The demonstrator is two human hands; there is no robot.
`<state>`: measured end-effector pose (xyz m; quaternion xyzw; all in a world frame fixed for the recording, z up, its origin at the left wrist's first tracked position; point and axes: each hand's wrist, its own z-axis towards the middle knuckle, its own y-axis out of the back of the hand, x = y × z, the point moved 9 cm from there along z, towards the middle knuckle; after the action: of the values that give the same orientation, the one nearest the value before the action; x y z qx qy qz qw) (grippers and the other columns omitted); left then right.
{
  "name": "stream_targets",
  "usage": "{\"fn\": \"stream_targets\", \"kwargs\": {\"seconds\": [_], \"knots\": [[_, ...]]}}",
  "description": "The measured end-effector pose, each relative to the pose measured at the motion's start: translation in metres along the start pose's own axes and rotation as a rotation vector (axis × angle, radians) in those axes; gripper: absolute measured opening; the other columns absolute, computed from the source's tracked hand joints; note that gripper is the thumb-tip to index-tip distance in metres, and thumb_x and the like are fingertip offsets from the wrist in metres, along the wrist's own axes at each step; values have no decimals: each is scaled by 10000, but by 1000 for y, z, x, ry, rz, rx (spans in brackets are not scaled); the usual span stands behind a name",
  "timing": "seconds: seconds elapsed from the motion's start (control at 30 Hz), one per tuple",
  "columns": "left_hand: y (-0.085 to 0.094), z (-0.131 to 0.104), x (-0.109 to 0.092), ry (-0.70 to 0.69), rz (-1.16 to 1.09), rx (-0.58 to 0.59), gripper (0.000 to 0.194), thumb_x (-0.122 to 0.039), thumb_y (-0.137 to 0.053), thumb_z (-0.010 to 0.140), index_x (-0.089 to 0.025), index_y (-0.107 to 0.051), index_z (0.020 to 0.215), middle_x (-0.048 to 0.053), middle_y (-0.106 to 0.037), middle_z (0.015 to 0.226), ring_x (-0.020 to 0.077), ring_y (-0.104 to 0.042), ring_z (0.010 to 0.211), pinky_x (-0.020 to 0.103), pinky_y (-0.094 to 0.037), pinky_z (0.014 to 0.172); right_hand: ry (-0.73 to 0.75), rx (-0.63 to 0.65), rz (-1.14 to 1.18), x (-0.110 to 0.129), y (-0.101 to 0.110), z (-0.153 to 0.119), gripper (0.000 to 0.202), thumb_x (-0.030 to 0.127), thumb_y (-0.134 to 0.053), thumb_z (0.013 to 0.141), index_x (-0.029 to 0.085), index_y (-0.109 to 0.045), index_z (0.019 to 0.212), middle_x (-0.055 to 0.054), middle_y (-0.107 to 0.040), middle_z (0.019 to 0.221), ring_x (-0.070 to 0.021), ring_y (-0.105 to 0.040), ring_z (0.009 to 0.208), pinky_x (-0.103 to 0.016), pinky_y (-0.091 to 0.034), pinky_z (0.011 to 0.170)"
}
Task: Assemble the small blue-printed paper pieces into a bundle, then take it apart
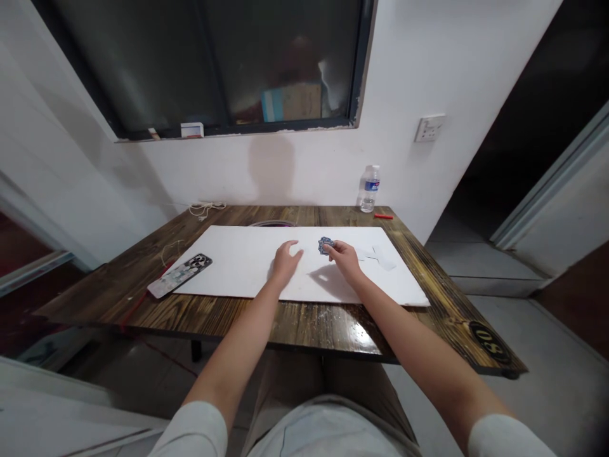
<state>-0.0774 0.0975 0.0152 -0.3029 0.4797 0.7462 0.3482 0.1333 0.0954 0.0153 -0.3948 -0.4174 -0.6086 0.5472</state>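
Observation:
My right hand point(346, 259) pinches a small flat piece with a dark blue and white pattern point(325, 245) and an uneven outline. Its exact kind is too small to make out. The hand is above the right half of a white board point(238, 260) and casts a shadow on it. Left of it, my left hand point(286, 261) is over the middle of the board, thumb and fingers apart, with nothing between them. Beside my right hand, several white paper pieces point(383, 259) lie on the board, partly hidden by that hand.
The board lies on a dark wooden table point(304, 320). A phone in a patterned case point(181, 275) overlaps its left edge. At the back are a white cable point(207, 207), a water bottle point(370, 189) and a red pen-like stick point(383, 216). A wall stands behind the table.

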Motion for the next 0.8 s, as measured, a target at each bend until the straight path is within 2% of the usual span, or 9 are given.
{"fn": "stream_targets", "kwargs": {"seconds": [0.07, 0.13, 0.2, 0.27, 0.4, 0.5, 0.63, 0.8], "knots": [[-16, -8, -15, -117, 203, 120, 501, -364, -647, 787, -222, -586, 1264, 112, -461, 1468, 285, -369, 1377, 427, -307, 1110, 10, 3, -8, -1, 0, 1, 394, 582, -644, 725, 199, -588, 649, 30, -527, 501, -137, -484, 513, -276, -378, 558], [-30, -16, -20, -167, 358, 243, 592, -426, -663, 778, -249, -543, 1330, 98, -377, 1531, 319, -242, 1441, 488, -221, 1141, 11, -2, -7, -1, 0, 1, 394, 584, -644, 725, 201, -591, 653, 26, -537, 515, -138, -487, 520, -277, -389, 565], [-39, -22, -20, -180, 452, 351, 599, -479, -645, 792, -272, -532, 1343, 92, -382, 1530, 337, -222, 1446, 533, -184, 1136, 2, -5, 1, -2, 1, 2, 385, 578, -647, 722, 203, -591, 655, 24, -546, 532, -139, -492, 528, -278, -397, 574], [-42, -24, -20, -202, 500, 404, 537, -494, -619, 811, -281, -569, 1302, 92, -447, 1487, 339, -299, 1409, 529, -203, 1121, -8, -8, 12, -3, 1, 2, 377, 570, -651, 717, 204, -588, 654, 24, -544, 536, -140, -493, 530, -278, -395, 576], [-35, -21, -28, -289, 537, 387, 385, -436, -630, 811, -265, -675, 1153, 93, -642, 1247, 313, -514, 1202, 438, -338, 1032, -4, -15, -1, -3, 2, 2, 386, 573, -651, 719, 202, -582, 640, 29, -532, 521, -136, -486, 523, -280, -390, 579], [-30, -20, -34, -324, 552, 373, 325, -371, -635, 811, -238, -706, 1099, 91, -687, 1063, 285, -575, 1052, 400, -392, 956, 0, -12, -17, -4, 2, 3, 402, 588, -647, 721, 200, -580, 635, 29, -529, 512, -136, -484, 520, -279, -391, 575], [-29, -21, -39, -353, 534, 361, 311, -321, -632, 818, -226, -701, 1106, 91, -674, 1111, 266, -567, 1070, 367, -396, 949, 3, -18, -34, -4, 3, 2, 413, 602, -637, 718, 201, -585, 634, 26, -521, 503, -141, -490, 517, -276, -380, 548], [-30, -20, -34, -330, 492, 392, 183, -296, -634, 821, -234, -724, 967, 85, -703, 1048, 266, -581, 1049, 368, -394, 953, 3, -23, -40, -4, 5, 2, 414, 599, -642, 724, 203, -576, 622, 30, -519, 493, -134, -474, 506, -276, -372, 547]]}}
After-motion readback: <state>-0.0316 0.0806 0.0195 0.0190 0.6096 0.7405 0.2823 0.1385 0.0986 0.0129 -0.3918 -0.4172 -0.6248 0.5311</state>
